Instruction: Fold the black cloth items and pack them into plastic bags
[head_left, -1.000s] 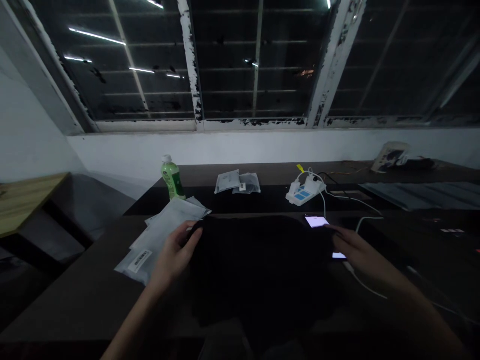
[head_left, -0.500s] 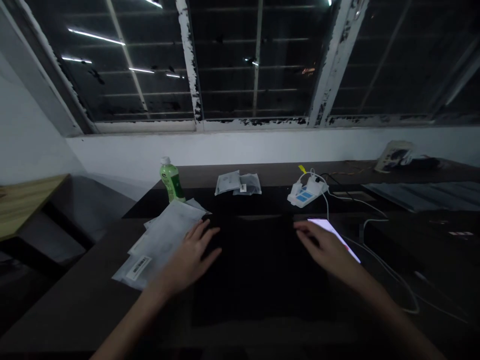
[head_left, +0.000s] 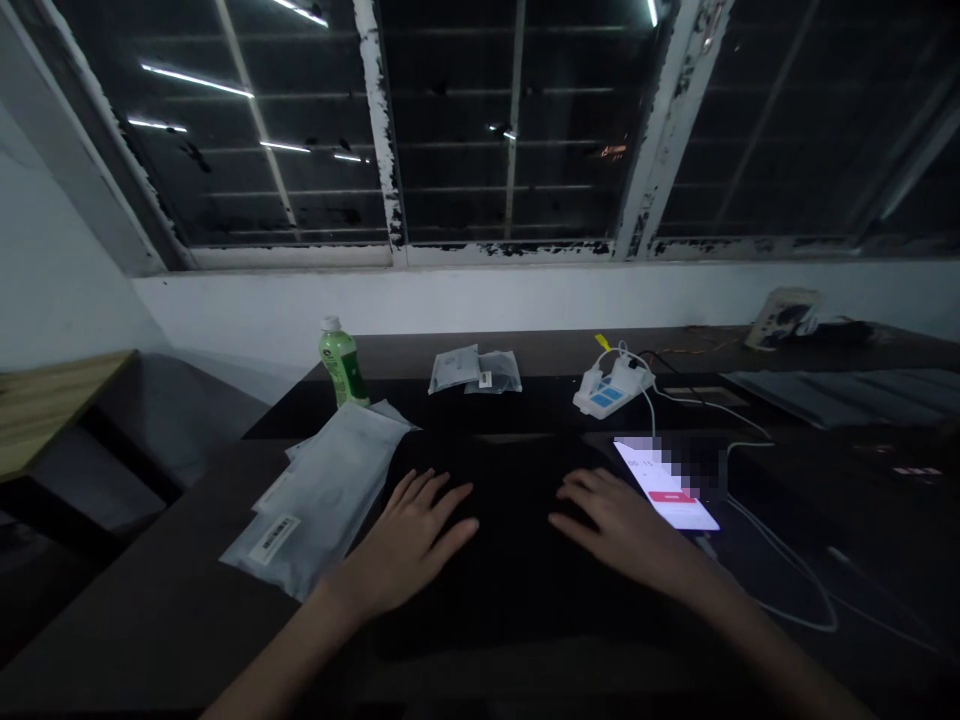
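Observation:
My left hand (head_left: 416, 540) is spread with the palm down over a black surface (head_left: 510, 590), beside a stack of pale plastic packets (head_left: 322, 500) with a barcode label. Nothing is in its fingers. To the right, my right hand (head_left: 611, 520) is also palm down over the black surface, fingers stretched out and bare of any object. A phone (head_left: 686, 512) with a lit screen and a red button lies just right of it. Whether the palms touch the surface is hard to tell in the dim light.
A green bottle (head_left: 343, 365) with a white cap stands behind the packets. Two small packets (head_left: 457, 368) lie at the back. A white power strip (head_left: 611, 388) has plugs in it, and a white cable (head_left: 795, 560) loops across the right side.
Both hands have come closer to me and nearer each other over the black surface. More of the phone's screen shows now.

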